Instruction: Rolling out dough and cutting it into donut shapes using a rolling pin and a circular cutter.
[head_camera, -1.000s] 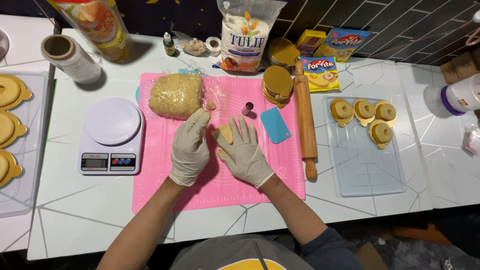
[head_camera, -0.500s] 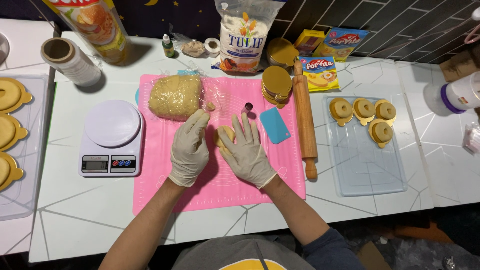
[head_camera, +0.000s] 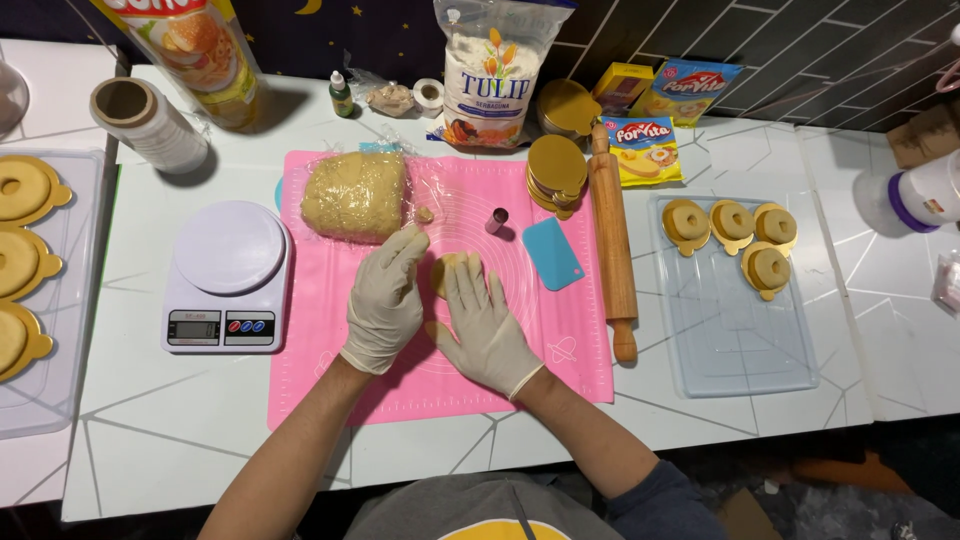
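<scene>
On the pink mat (head_camera: 330, 385), I had both gloved hands flat over a small piece of dough.

Largest first: the pink mat lay across the middle of the white table (head_camera: 150, 440), with the big dough block (head_camera: 354, 195) at its far-left corner. My left hand (head_camera: 385, 300) was laid open, fingers together and pointing away from me, gripping nothing that I could see. My right hand (head_camera: 485, 325) was spread wide and pressed flat, its fingertips resting on the small dough piece (head_camera: 443, 270). That piece lay between the two hands, just beyond the right hand's fingers, which covered more of it; its long axis I could not tell. Compared with a second earlier, the piece showed less beneath the fingers, and both hands sat in nearly the same place.
</scene>
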